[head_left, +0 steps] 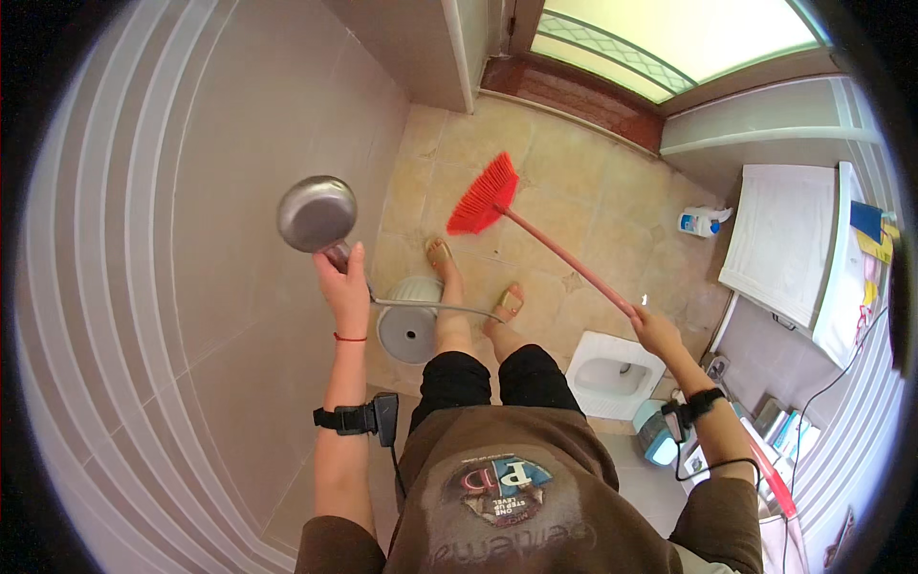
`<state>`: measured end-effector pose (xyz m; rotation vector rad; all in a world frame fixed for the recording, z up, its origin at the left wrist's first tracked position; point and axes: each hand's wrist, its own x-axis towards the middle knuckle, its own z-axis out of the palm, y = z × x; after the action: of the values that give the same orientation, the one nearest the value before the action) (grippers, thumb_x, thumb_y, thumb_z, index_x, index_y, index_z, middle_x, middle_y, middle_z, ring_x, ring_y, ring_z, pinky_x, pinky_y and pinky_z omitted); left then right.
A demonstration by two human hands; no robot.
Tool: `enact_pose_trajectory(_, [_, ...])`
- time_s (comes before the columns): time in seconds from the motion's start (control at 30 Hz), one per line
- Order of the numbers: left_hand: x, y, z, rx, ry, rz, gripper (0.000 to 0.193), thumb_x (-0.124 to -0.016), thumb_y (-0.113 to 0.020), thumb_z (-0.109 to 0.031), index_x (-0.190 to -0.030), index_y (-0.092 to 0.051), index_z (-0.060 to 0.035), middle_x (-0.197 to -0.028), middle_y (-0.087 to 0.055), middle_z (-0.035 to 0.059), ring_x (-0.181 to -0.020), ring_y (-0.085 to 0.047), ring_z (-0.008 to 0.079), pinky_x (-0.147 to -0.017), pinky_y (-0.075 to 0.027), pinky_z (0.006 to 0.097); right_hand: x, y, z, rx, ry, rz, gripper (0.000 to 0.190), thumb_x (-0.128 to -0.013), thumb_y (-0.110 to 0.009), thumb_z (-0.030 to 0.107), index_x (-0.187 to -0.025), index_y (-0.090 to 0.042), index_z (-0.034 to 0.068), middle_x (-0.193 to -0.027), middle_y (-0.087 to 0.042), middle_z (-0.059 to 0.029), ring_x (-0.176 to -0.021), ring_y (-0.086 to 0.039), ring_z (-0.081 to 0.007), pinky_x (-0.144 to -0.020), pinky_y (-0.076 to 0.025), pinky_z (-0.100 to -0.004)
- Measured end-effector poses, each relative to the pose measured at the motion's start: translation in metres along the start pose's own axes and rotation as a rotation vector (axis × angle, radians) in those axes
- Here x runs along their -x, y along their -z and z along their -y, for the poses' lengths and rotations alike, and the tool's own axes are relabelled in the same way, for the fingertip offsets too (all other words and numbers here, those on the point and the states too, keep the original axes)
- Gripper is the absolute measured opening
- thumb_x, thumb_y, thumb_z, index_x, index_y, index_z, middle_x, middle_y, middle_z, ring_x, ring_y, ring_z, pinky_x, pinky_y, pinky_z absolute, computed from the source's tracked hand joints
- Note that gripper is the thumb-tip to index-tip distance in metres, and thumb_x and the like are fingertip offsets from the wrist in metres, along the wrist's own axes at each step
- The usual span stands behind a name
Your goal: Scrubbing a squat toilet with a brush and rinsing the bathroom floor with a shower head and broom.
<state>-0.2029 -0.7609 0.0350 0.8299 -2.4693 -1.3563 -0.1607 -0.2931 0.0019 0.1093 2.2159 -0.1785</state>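
Observation:
My left hand (343,287) grips a silver-grey handheld shower head (317,214) by its handle, raised beside the tiled wall on the left. From the handle a flexible shower hose (430,306) runs rightward across in front of my shins. My right hand (657,331) is closed around the upper end of a reddish broom handle (566,258). That handle slants up and left to a broom head with red bristles (486,195), which is at the beige tiled floor (559,158) ahead of my feet.
A round grey plastic stool or bin (407,333) stands left of my legs. A white squat toilet (617,377) is to the right. Farther right are a white bottle (703,221) and a white cabinet (782,229). A glazed door (667,43) lies beyond a reddish-brown sill (566,100).

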Motion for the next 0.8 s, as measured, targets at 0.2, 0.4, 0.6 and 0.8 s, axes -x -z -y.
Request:
enact_pose_trajectory(0.2, [-0.013,0.016,-0.069,0.068,-0.157,-0.235,0.029,-0.077,-0.060,-0.016,-0.095,-0.044,-0.0011,-0.073,-0.043,0.0013,-0.063,-0.038,0.0105,-0.060,-0.036,0.0242,0.058,0.031,-0.006,-0.150,-0.055,-0.020,0.031,-0.081,-0.046,0.030,-0.102,-0.057,0.010,-0.086,-0.059,-0.0193,-0.082,-0.056,-0.0343,-0.071,-0.043,-0.0398])
enact_pose_trajectory(0.4, [-0.043,0.021,-0.116,0.135,-0.358,0.056,0.026,-0.077,-0.061,-0.016,-0.093,-0.046,-0.0015,-0.073,-0.045,-0.0003,-0.063,-0.040,0.0096,-0.061,-0.037,0.0227,0.087,0.070,0.016,-0.225,-0.023,-0.008,0.031,-0.080,-0.047,0.030,-0.103,-0.056,0.011,-0.084,-0.060,-0.0165,-0.082,-0.057,-0.0323,-0.070,-0.043,-0.0384])
enact_pose_trajectory(0.6, [-0.047,0.012,-0.114,0.221,-0.298,0.134,0.031,-0.076,-0.061,-0.017,-0.097,-0.046,-0.0003,-0.073,-0.046,0.0002,-0.064,-0.041,0.0095,-0.061,-0.037,0.0232,0.108,0.102,0.048,-0.303,0.159,-0.151,0.029,-0.080,-0.048,0.028,-0.103,-0.056,0.013,-0.082,-0.059,-0.0181,-0.079,-0.057,-0.0324,-0.068,-0.044,-0.0386])
enact_pose_trajectory(0.8, [-0.044,0.014,-0.084,0.100,-0.146,0.177,0.032,-0.073,-0.061,-0.015,-0.097,-0.046,0.0004,-0.076,-0.046,0.0014,-0.065,-0.042,0.0101,-0.061,-0.038,0.0249,0.049,0.119,0.092,-0.129,0.305,-0.478,0.029,-0.079,-0.050,0.027,-0.105,-0.053,0.016,-0.077,-0.059,-0.0171,-0.072,-0.057,-0.0331,-0.062,-0.045,-0.0422])
